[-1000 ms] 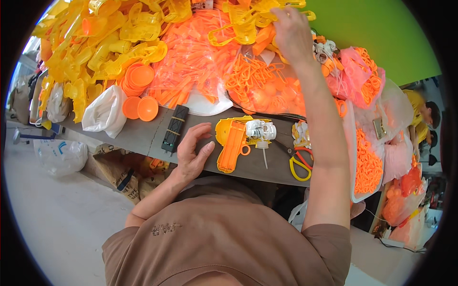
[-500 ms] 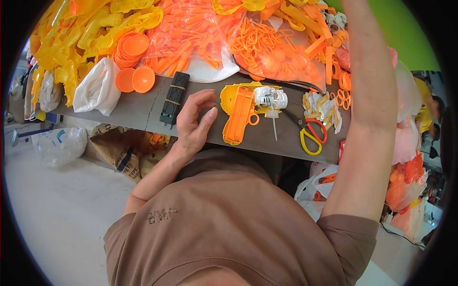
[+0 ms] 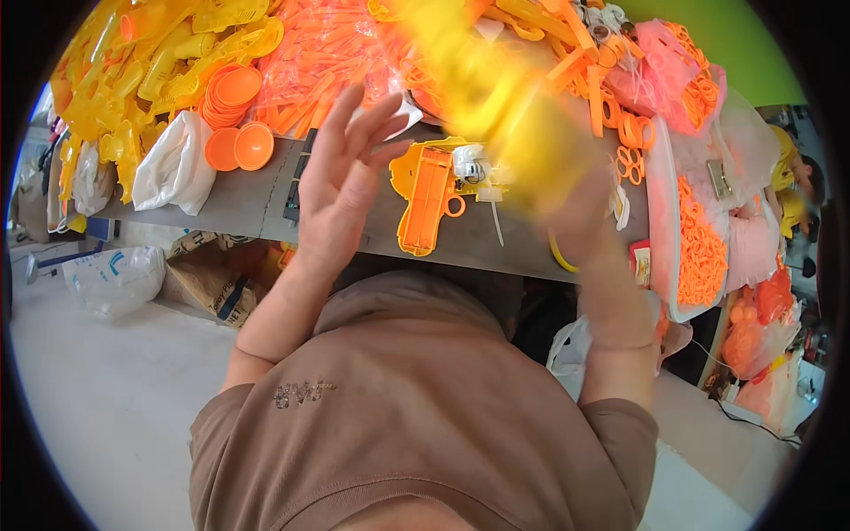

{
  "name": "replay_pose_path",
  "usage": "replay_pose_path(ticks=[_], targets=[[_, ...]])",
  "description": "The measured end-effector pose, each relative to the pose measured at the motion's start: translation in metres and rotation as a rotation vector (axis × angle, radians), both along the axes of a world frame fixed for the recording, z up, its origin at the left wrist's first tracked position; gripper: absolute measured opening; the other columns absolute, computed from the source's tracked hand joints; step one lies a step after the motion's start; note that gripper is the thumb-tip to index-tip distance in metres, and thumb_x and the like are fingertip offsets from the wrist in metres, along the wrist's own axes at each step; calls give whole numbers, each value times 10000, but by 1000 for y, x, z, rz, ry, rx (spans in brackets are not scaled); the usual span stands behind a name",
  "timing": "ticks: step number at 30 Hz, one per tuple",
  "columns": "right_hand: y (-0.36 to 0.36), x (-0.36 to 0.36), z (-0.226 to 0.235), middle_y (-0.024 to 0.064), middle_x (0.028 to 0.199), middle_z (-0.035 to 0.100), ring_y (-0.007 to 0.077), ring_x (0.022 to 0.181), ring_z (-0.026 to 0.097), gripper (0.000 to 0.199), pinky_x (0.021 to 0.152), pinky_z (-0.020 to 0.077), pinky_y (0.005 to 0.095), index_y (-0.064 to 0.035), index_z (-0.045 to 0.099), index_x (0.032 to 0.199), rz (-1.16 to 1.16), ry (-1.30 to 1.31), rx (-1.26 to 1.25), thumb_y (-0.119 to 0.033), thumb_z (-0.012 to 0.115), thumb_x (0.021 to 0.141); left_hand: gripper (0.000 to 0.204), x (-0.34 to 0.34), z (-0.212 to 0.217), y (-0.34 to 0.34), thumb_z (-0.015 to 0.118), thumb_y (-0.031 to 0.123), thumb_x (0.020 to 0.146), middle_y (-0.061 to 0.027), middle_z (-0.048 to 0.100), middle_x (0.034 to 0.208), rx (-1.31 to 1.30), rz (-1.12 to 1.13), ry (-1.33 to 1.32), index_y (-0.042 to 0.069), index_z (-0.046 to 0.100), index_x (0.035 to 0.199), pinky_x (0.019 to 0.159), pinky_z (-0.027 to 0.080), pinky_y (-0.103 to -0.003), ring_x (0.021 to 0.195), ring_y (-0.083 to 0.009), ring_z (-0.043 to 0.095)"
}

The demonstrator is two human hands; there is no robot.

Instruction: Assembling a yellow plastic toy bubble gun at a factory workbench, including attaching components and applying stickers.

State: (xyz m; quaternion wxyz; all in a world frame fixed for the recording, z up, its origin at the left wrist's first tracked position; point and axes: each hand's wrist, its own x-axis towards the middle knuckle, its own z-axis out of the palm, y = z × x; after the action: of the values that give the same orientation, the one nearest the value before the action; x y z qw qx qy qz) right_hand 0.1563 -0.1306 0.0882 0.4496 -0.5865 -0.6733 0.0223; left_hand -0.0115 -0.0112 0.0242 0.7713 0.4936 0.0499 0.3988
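Observation:
My right hand [image 3: 580,212], smeared by motion, grips a yellow plastic part [image 3: 509,111] above the right side of the bench. Blur hides the part's exact shape. My left hand [image 3: 332,199] is raised at the bench's near edge, fingers spread and holding nothing. Between my hands lies a yellow toy-gun-like half shell [image 3: 403,173]. Set in it are an orange grip-shaped piece [image 3: 425,203] with a ring and a white mechanism [image 3: 469,164], partly covered by the yellow part. One yellow scissor handle [image 3: 561,255] shows beneath my right forearm. The black strapped block [image 3: 295,181] is mostly behind my left hand.
Yellow plastic parts [image 3: 168,71] and orange strips [image 3: 314,53] heap along the back. Orange cups [image 3: 239,146] and a white bag [image 3: 177,168] stand at the left. A tub of small orange pieces [image 3: 699,252] sits at the right. Below the bench is a paper sack [image 3: 212,283].
My right hand has come back from the far right, now with a yellow plastic part in it. My left hand has lifted and spread its fingers. The view has shifted slightly.

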Motion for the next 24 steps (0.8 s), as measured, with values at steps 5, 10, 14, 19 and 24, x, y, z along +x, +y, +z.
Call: replay_pose_path(ticks=[5,10,14,19,24], targets=[[-12,-78,-75,183,1018,620,314,859,627,242,697,515,355,-16,651,905,-7,98,219,-22,710,671,879,-1,17,0,765,328,753,-192,491,1305,-92,-314,80,-55,297,1391,1000,420,-396,1178,-281,527],[-23,-87,-103,134,1039,592,302,881,601,288,705,492,376,-24,646,942,-47,80,152,-96,709,670,868,-8,14,0,847,127,659,-154,543,1254,182,-394,256,-79,373,1356,986,423,-348,1136,-219,548],[-45,-76,-97,126,980,611,290,851,610,277,691,495,374,-7,640,951,-36,69,-18,-54,725,692,689,8,18,16,806,113,673,-139,609,1099,750,-27,627,-20,495,1274,846,494,-304,1012,-168,607],[-85,-63,-89,140,929,641,276,767,637,260,638,514,324,8,639,939,-119,201,-72,26,727,695,621,37,11,18,755,155,674,-171,596,1084,1297,-39,547,-6,511,1222,816,503,-379,958,-313,613],[-102,-51,-94,131,896,641,250,714,627,222,620,502,303,13,632,917,-229,261,-113,42,712,713,629,53,3,15,739,178,654,-163,569,1125,1459,-104,583,-5,493,1204,871,467,-414,1015,-341,565]])
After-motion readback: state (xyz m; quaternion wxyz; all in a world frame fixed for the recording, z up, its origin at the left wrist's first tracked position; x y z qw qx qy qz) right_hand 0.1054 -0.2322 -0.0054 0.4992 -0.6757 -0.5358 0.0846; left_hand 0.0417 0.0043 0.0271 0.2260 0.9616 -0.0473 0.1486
